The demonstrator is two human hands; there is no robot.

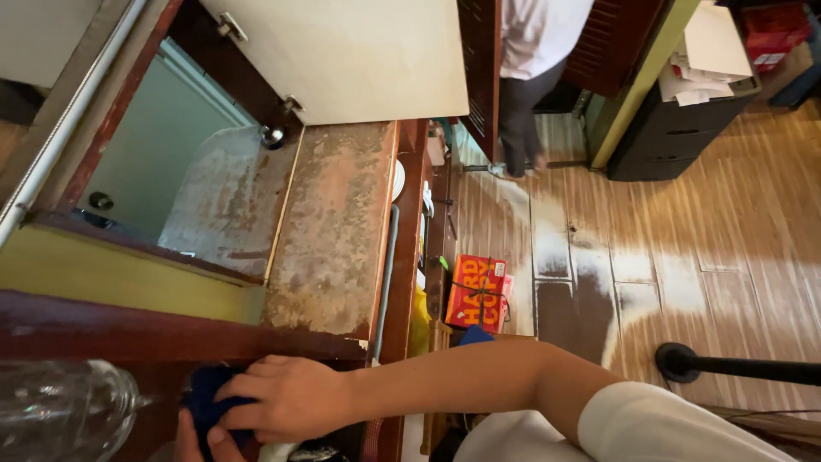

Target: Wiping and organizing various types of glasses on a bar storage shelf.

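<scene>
Worn wooden floorboards [718,222], streaked pale in patches, run along the right, where another person [530,77] in a white top and dark trousers stands at the far end beside a black cabinet [676,128] stacked with papers. Left of the floor sits a dark red wooden cupboard whose open cream door [351,51] hangs above a shelf [333,231] mottled with rust-coloured stains. A red cardboard box [477,291] tied with string lies on the floor just beside the cupboard. At the lower edge, the right hand [286,398] has its fingers [244,398] curled around a dark blue cloth [205,402]. The left hand [201,443] touches the same cloth from below, fingers mostly hidden. A clear glass jar [64,411] sits just left.
</scene>
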